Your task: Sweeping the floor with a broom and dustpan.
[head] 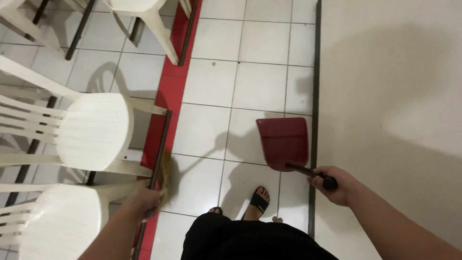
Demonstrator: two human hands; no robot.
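My right hand [332,185] grips the dark handle of a dark red dustpan [284,143], which hangs above the white floor tiles with its pan pointing away from me. My left hand [147,201] is closed around a small broom [166,174] with straw-coloured bristles, blurred, beside the leg of a white plastic chair [94,132]. My sandalled foot [260,202] stands on the tile between the two hands.
Several white plastic chairs [57,216] line the left side, with dark table legs [161,144] among them. A red strip [166,96] runs along the floor. A white wall [399,96] with a dark base edge stands on the right.
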